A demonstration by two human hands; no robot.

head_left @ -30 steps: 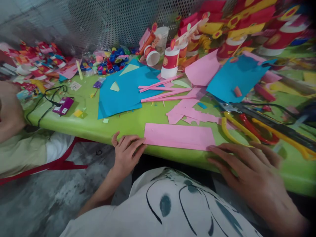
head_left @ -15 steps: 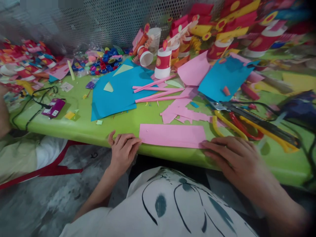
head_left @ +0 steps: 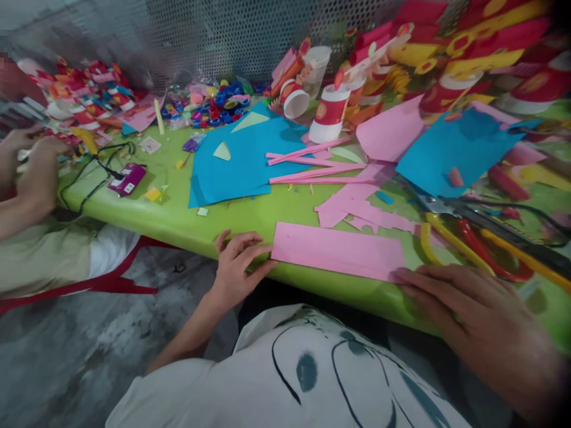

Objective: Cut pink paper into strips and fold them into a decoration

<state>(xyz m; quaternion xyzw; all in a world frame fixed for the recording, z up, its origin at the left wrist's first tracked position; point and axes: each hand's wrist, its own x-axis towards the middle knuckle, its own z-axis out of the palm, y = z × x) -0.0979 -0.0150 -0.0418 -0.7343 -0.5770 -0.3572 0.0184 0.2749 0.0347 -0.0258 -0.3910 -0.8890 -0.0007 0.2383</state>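
Fingertips of the left hand (head_left: 236,267) meet the near left corner of a pink paper (head_left: 339,249); those of the right hand (head_left: 473,309) meet the near right corner. Fingers on both are loosely bent; whether either pinches the paper cannot be confirmed. The paper lies flat along the near edge of the green tabletop (head_left: 250,211).

Changes over the last second: the view swings left, bringing another person's hand (head_left: 44,166) into sight. The pink paper and fingertips hold position, so handling shows no visible advance.

Beyond the paper lie pink scraps (head_left: 352,205) and blue paper (head_left: 241,166); scissors (head_left: 473,245) rest near the right hand.

Markings: a red-banded cup (head_left: 330,113) bears a round emblem, and a purple box (head_left: 127,179) carries white labels; neither is legible.
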